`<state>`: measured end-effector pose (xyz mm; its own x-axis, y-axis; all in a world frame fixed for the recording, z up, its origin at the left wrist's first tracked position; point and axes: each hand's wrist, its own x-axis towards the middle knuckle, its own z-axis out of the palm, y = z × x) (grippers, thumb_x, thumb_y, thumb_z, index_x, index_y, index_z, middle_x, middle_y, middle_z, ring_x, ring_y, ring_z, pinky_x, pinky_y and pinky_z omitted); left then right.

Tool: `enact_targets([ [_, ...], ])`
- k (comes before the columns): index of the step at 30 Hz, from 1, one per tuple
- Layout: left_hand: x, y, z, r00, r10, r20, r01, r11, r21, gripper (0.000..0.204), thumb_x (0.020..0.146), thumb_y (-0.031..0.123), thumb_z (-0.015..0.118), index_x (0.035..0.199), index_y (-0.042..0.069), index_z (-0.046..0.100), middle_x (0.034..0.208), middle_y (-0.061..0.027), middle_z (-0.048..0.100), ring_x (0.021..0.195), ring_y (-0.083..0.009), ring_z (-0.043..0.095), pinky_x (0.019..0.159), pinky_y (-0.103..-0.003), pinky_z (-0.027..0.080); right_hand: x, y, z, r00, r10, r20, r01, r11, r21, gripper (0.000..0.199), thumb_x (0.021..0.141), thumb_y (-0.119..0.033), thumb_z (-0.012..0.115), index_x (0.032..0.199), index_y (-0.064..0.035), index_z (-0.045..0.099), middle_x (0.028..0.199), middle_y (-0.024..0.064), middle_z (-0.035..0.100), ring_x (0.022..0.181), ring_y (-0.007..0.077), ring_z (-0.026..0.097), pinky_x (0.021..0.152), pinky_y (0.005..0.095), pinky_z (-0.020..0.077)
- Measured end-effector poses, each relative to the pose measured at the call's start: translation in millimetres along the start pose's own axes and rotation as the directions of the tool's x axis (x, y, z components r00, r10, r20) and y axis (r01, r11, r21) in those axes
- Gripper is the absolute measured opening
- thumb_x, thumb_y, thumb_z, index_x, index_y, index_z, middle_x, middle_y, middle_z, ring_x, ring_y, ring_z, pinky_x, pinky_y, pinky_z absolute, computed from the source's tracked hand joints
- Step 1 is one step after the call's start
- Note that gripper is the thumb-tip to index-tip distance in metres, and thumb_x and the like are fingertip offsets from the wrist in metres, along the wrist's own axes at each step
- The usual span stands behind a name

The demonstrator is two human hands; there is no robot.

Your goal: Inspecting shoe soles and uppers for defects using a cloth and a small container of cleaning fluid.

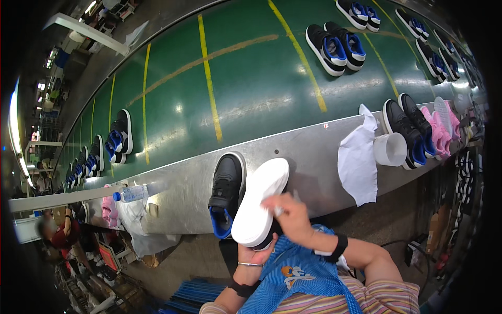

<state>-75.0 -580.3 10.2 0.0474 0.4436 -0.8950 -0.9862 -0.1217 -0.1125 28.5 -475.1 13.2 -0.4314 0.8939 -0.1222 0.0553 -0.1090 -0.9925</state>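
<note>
strip light (14, 125) glows left, grey floor (193, 256) below.

The left hand (257, 255) holds one shoe (259, 201) from below, its white sole (256, 206) facing up, and the blurry right hand (294, 219) is at the sole. A black shoe (228, 180), blue inside, sits just beside on the shiny metal ledge (178, 204).

The person wears a striped shirt (384, 294), blue apron (307, 266), black wristbands (341, 248) and a silver left-wrist bangle (250, 264).
</note>
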Motion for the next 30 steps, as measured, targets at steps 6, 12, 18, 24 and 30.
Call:
enact_targets([
  [6, 4.5, 11.7, -20.5, 0.989, -0.106, 0.100, 0.122, 0.979, -0.165, 0.035, 0.079, 0.035, 0.050, 0.106, 0.013, 0.053, 0.109, -0.0076, 0.055, 0.098, -0.0270, 0.050, 0.078, -0.045, 0.042, 45.2, 4.2, -32.6, 0.978, 0.189, -0.087, -0.169, 0.964, 0.203, 0.022, 0.078, -0.006, 0.058, 0.100, -0.0073, 0.061, 0.085, 0.0056, 0.057, 0.070, 0.0119, 0.052, 0.070, 0.0251, 0.0443],
  [12, 5.3, 10.7, -20.1, 0.993, -0.099, 0.061, 0.106, 0.985, -0.134, 0.035, 0.079, 0.034, 0.049, 0.106, 0.013, 0.054, 0.109, -0.0083, 0.054, 0.100, -0.0269, 0.049, 0.077, -0.044, 0.042, 81.3, 47.5, -65.5, 0.982, -0.100, 0.161, 0.168, 0.849, -0.501, 0.031, 0.075, -0.003, 0.058, 0.106, -0.0071, 0.057, 0.082, 0.0105, 0.052, 0.073, 0.0205, 0.052, 0.070, 0.0297, 0.0424],
  [18, 9.7, 16.9, -28.5, 0.989, -0.126, 0.083, 0.142, 0.963, -0.230, 0.035, 0.079, 0.034, 0.049, 0.106, 0.012, 0.054, 0.109, -0.0096, 0.054, 0.099, -0.0282, 0.050, 0.076, -0.044, 0.044, 89.2, 55.1, -76.1, 0.960, 0.098, 0.263, -0.030, 0.967, -0.252, 0.022, 0.074, -0.002, 0.056, 0.095, -0.0051, 0.062, 0.080, 0.0078, 0.055, 0.079, 0.0196, 0.052, 0.072, 0.0292, 0.0408],
  [24, 4.0, 13.3, -22.4, 0.988, -0.150, 0.040, 0.155, 0.964, -0.217, 0.036, 0.078, 0.032, 0.050, 0.106, 0.011, 0.053, 0.107, -0.0121, 0.055, 0.096, -0.0307, 0.051, 0.074, -0.046, 0.045, 104.2, 72.0, -73.1, 0.997, 0.072, 0.041, -0.061, 0.971, -0.232, 0.014, 0.074, -0.002, 0.056, 0.087, -0.0014, 0.061, 0.078, 0.0096, 0.056, 0.071, 0.0212, 0.056, 0.065, 0.0284, 0.0434],
  [30, 1.3, 4.2, -10.6, 0.996, -0.040, 0.075, 0.042, 0.999, -0.026, 0.036, 0.081, 0.032, 0.049, 0.109, 0.009, 0.050, 0.106, -0.0150, 0.054, 0.095, -0.0322, 0.054, 0.073, -0.051, 0.045, 81.7, 67.4, -65.4, 0.999, -0.052, 0.016, 0.054, 0.920, -0.387, 0.013, 0.076, 0.001, 0.053, 0.086, -0.0010, 0.061, 0.077, 0.0086, 0.055, 0.070, 0.0184, 0.057, 0.060, 0.0267, 0.0456],
])
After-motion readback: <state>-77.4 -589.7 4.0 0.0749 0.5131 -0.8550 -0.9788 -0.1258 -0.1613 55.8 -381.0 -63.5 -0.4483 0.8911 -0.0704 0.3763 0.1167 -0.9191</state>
